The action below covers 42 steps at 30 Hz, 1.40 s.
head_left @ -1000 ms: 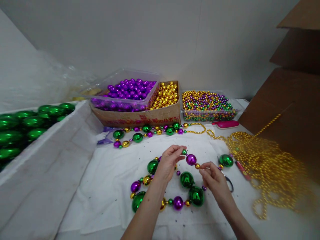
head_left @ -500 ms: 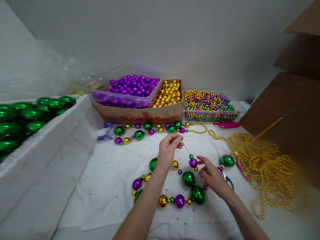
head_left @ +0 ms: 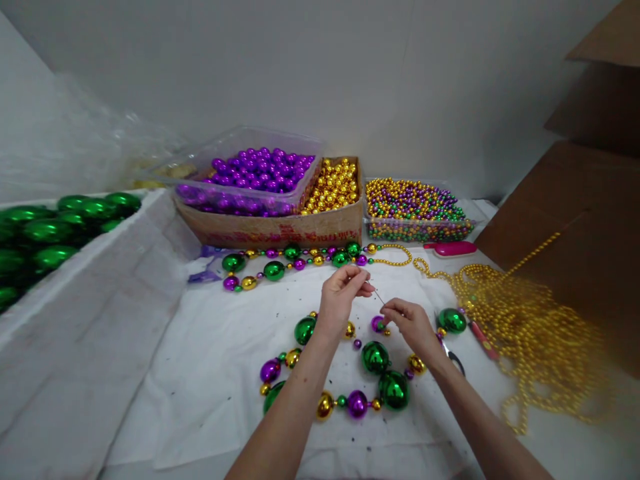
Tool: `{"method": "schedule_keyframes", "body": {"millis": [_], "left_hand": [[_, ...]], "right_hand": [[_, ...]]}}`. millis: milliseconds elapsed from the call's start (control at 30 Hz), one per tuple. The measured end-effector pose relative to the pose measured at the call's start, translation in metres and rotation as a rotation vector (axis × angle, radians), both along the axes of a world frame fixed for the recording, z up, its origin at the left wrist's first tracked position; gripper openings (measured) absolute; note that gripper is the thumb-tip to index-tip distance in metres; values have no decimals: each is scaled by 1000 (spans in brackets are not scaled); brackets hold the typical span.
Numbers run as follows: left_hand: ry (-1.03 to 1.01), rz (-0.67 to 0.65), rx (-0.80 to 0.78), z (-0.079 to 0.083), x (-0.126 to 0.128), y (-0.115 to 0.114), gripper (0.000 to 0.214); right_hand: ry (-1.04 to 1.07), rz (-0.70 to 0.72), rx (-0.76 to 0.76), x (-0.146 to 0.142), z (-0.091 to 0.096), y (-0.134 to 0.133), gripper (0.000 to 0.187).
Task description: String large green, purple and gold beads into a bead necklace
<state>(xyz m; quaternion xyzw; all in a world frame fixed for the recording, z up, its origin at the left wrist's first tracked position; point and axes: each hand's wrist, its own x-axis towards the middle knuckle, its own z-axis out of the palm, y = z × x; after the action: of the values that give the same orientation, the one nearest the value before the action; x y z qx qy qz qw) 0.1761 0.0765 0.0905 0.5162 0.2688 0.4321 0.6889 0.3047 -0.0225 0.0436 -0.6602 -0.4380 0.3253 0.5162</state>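
A bead strand (head_left: 376, 358) of big green, purple and gold beads lies curled on the white cloth (head_left: 220, 373). My left hand (head_left: 341, 299) pinches a thin needle (head_left: 378, 295) at its upper end, above the strand. My right hand (head_left: 410, 323) is closed in a pinch just below the needle's lower end, fingers on the strand beside a purple bead (head_left: 377, 324). A second finished strand (head_left: 295, 259) lies stretched out further back.
At the back stand a tray of purple beads (head_left: 260, 170), a cardboard box of gold beads (head_left: 334, 187) and a tray of small mixed beads (head_left: 413, 200). Big green beads (head_left: 45, 233) fill a box left. A gold bead chain pile (head_left: 530, 327), pink tool (head_left: 450, 249), scissors (head_left: 453, 357) and cardboard (head_left: 575, 220) lie right.
My left hand first lifted the needle away from the strand. My right hand then moved up and left from the lower beads to the strand right under the needle.
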Motion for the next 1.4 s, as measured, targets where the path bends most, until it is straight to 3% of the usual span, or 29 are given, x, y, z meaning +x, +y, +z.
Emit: {"method": "schedule_keyframes", "body": {"millis": [100, 233, 333, 433, 567, 733, 900, 1067, 1133, 1233, 1400], "left_hand": [[-39, -58, -69, -7, -2, -9, 33], [-9, -299, -169, -18, 7, -32, 43], [58, -467, -129, -19, 11, -40, 40], [181, -492, -71, -15, 5, -32, 29], [267, -502, -53, -15, -11, -12, 26], [361, -513, 7, -21, -33, 10, 27], [438, -451, 12, -24, -48, 27, 25], [483, -371, 12, -27, -67, 40, 25], [486, -322, 37, -24, -77, 46, 24], [432, -228, 73, -15, -91, 54, 22], [202, -63, -69, 8, -119, 60, 20]], "right_hand": [[185, -42, 44, -9, 7, -2, 23], [362, -63, 158, -14, 32, -2, 24], [429, -128, 256, 1, 53, 1, 20], [491, -187, 317, 25, 64, 3, 21], [593, -202, 319, 51, 60, -2, 23], [619, -279, 354, 82, 39, -13, 22], [473, -450, 428, 131, 28, -27, 19], [149, -699, 429, 172, 31, -53, 20], [-16, -762, 356, 179, 29, -59, 24], [-247, -741, 169, 185, 23, -60, 27], [-579, -770, -20, 192, 16, -50, 29]]}}
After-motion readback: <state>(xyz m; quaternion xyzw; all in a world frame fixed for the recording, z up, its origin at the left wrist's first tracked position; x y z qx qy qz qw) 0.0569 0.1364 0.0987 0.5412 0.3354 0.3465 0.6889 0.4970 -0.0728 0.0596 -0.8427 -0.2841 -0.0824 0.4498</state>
